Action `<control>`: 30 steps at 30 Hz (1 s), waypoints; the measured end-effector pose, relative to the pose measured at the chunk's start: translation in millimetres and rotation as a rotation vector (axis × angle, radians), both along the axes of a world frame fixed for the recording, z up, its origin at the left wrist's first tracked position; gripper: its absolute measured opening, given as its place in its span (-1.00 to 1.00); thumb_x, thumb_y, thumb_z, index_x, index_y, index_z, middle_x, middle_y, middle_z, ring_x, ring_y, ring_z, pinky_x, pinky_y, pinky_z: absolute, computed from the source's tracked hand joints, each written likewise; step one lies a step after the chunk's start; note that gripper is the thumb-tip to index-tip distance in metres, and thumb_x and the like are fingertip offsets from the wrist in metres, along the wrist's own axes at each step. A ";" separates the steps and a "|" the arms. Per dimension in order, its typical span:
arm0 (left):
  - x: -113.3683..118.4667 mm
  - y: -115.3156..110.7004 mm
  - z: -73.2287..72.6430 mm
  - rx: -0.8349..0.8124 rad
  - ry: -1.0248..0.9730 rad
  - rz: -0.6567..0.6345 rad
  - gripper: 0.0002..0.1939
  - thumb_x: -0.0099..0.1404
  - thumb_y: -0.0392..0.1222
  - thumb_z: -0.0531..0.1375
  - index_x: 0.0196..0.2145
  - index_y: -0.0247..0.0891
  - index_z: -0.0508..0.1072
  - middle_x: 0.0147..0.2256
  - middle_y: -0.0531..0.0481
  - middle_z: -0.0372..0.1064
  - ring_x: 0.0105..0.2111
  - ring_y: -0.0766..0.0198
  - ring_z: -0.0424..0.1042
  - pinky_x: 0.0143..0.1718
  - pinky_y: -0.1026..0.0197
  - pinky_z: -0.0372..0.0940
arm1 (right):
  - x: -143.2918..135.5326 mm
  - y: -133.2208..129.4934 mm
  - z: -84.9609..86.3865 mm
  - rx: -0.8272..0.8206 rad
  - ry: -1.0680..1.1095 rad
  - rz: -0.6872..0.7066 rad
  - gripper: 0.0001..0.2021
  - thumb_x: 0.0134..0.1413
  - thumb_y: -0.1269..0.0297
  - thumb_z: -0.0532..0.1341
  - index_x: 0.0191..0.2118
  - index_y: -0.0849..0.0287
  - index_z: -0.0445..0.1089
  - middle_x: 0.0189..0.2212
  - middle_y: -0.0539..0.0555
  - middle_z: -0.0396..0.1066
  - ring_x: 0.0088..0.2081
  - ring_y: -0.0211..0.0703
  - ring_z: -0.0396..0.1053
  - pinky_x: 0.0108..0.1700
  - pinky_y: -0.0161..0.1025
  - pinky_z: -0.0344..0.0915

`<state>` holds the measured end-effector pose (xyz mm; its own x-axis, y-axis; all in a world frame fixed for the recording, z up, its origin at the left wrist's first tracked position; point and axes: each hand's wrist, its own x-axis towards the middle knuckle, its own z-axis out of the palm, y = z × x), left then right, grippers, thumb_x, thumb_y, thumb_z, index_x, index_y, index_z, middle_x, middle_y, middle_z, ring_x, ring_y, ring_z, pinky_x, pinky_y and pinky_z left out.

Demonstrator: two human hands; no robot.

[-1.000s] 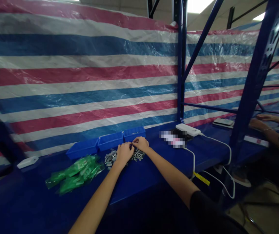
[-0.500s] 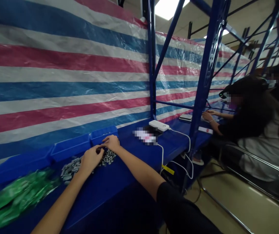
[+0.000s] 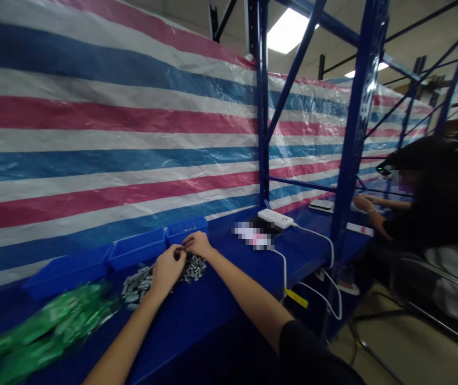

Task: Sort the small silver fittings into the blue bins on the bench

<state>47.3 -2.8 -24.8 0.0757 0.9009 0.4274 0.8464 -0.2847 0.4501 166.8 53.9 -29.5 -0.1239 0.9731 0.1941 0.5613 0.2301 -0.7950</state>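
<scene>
My left hand and my right hand meet over a heap of small silvery metal parts on the blue bench. Their fingertips touch at a small part held between them; it is too small to make out. More silvery parts lie just left of my left hand. Behind the hands stands a row of blue plastic bins.
Green plastic bags lie at the left. A white power bank with white cables sits to the right by a blue rack post. A striped tarp backs the bench. Another person sits at the right.
The view swung right and then slightly back, bringing the seated person into view. My hands stay together over the metal parts.
</scene>
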 end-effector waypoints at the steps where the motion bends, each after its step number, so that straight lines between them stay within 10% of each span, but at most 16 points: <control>1: 0.6 -2.3 0.3 0.003 -0.004 0.004 -0.72 0.18 -0.15 0.01 -0.21 -0.20 0.43 -0.28 -0.06 0.49 -0.24 0.17 0.44 -0.25 0.23 0.27 | -0.1 -3.4 1.5 0.016 -0.053 -0.026 -0.71 -0.22 0.40 0.33 -0.24 0.14 0.51 -0.31 0.04 0.53 -0.23 -0.21 0.47 -0.24 -0.45 0.33; 9: 3.9 -11.6 -1.3 -0.026 -0.050 0.062 -0.76 0.17 -0.28 0.06 -0.22 -0.21 0.43 -0.33 -0.01 0.48 -0.28 0.24 0.42 -0.28 0.28 0.22 | -1.0 -18.6 3.7 0.039 -0.340 -0.043 -0.75 -0.14 0.21 0.27 -0.24 0.07 0.52 -0.26 0.09 0.52 -0.15 -0.09 0.44 -0.22 -0.37 0.29; 30: 6.6 -12.6 -13.2 0.063 -0.093 0.036 -0.79 0.14 -0.34 0.00 -0.35 -0.25 0.41 -0.31 -0.06 0.40 -0.29 0.24 0.37 -0.23 0.23 0.25 | -14.3 -55.0 11.9 0.109 -0.615 -0.055 -0.73 0.14 0.41 0.00 -0.17 0.22 0.41 -0.18 0.23 0.44 -0.10 0.02 0.39 -0.16 -0.19 0.24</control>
<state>54.0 -15.4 -38.0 0.0014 0.8735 0.4868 0.8118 -0.2852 0.5095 152.5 -1.2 -17.6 -0.1953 0.9598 0.2015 0.9219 0.2498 -0.2960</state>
